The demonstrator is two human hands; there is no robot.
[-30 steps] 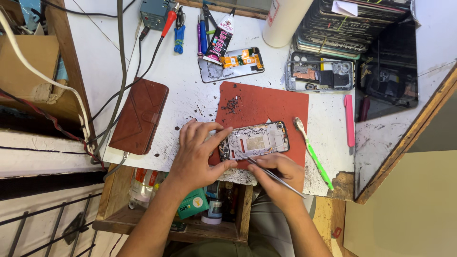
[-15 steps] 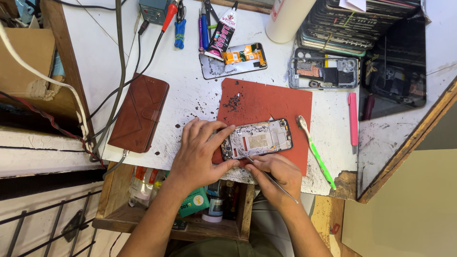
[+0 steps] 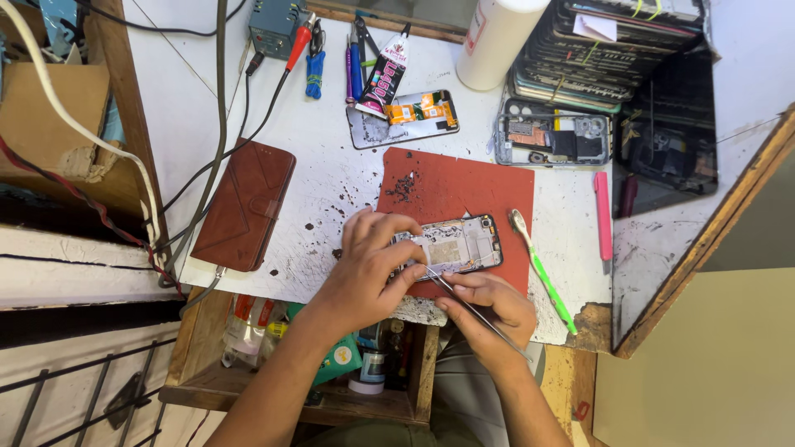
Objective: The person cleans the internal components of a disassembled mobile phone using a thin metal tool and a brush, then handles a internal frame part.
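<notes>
An opened phone (image 3: 457, 245) with its insides showing lies on a red mat (image 3: 464, 190) near the white table's front edge. My left hand (image 3: 368, 269) rests on the phone's left end, fingers curled over its frame and holding it down. My right hand (image 3: 489, 310) is just below the phone and grips thin metal tweezers (image 3: 464, 305). The tweezers' tip touches the phone's lower left part, close to my left thumb.
A green-handled brush (image 3: 542, 269) lies right of the phone, a pink tool (image 3: 602, 217) farther right. A brown wallet case (image 3: 246, 205) sits at the left. Behind the mat are a phone back cover (image 3: 403, 118), another opened phone (image 3: 553, 139), a glue tube (image 3: 385, 73), a white bottle (image 3: 494, 37) and stacked phones (image 3: 617, 41).
My right hand has moved up closer to the phone, bringing the tweezers' tip onto its lower left part. My left hand has kept its hold on the phone.
</notes>
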